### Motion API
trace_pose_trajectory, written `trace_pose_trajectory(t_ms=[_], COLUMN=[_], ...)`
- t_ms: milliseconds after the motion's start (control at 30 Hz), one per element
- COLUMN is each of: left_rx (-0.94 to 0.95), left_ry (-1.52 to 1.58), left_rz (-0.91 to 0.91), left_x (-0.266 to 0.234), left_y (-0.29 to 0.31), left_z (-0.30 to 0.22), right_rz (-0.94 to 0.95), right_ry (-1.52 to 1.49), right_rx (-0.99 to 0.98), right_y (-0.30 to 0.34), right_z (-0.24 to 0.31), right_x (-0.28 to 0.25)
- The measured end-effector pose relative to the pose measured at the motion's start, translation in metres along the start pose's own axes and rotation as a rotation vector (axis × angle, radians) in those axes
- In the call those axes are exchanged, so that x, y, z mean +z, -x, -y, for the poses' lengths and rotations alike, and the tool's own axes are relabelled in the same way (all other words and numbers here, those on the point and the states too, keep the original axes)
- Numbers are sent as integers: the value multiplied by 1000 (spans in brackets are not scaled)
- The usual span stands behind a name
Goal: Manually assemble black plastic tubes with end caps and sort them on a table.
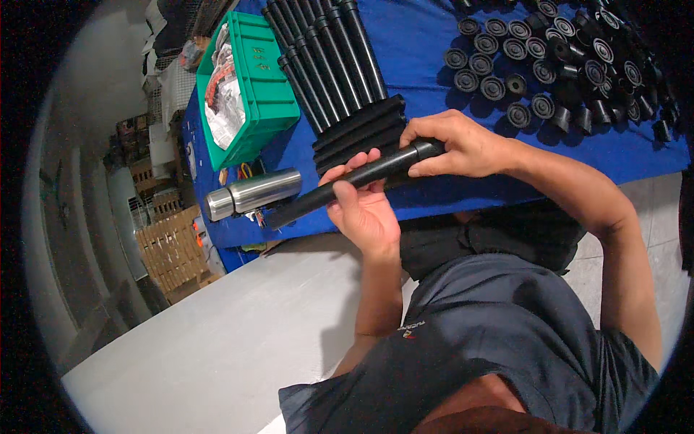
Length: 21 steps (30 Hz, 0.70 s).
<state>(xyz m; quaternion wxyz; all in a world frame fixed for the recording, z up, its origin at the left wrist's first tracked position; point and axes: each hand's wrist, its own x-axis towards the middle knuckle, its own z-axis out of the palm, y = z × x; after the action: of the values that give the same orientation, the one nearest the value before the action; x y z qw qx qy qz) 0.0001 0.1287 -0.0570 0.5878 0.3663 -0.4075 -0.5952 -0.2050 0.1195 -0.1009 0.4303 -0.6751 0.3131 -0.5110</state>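
Note:
A black tube (311, 202) lies slantwise across my two hands, just over the near edge of the blue-covered table (426, 65). My left hand (370, 226) is closed round its middle from below, palm up, with the thumb laid over it. At the upper right end, my right hand (471, 148) grips a slightly wider black collar or cap (428, 150) between thumb and fingers. Whether that piece is fully seated cannot be made out. Beyond my hands, several black tubes with wider ends (336, 61) lie side by side, and more black tubes (354, 141) are stacked crosswise nearer me.
Many round black caps (517, 49) are spread over the table's far right. At the left stands a green plastic crate (264, 79) with crumpled paper inside. A steel bottle (266, 189) lies by the table edge, close to the tube's lower end. Below is a white surface (238, 325).

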Motion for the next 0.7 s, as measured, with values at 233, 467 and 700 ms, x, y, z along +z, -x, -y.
trace_pose_trajectory(t_ms=[233, 467, 700], left_rx=[-53, -132, -92], left_ry=[333, 480, 473], left_rz=[241, -3, -89], left_x=[3, 43, 50], left_y=[-54, -89, -87], left_z=[5, 28, 33], right_rz=[-2, -233, -246], right_ry=[-319, 174, 127], right_rx=[368, 116, 160], right_y=[1, -2, -2], right_z=[15, -3, 1], right_x=[-3, -5, -8])
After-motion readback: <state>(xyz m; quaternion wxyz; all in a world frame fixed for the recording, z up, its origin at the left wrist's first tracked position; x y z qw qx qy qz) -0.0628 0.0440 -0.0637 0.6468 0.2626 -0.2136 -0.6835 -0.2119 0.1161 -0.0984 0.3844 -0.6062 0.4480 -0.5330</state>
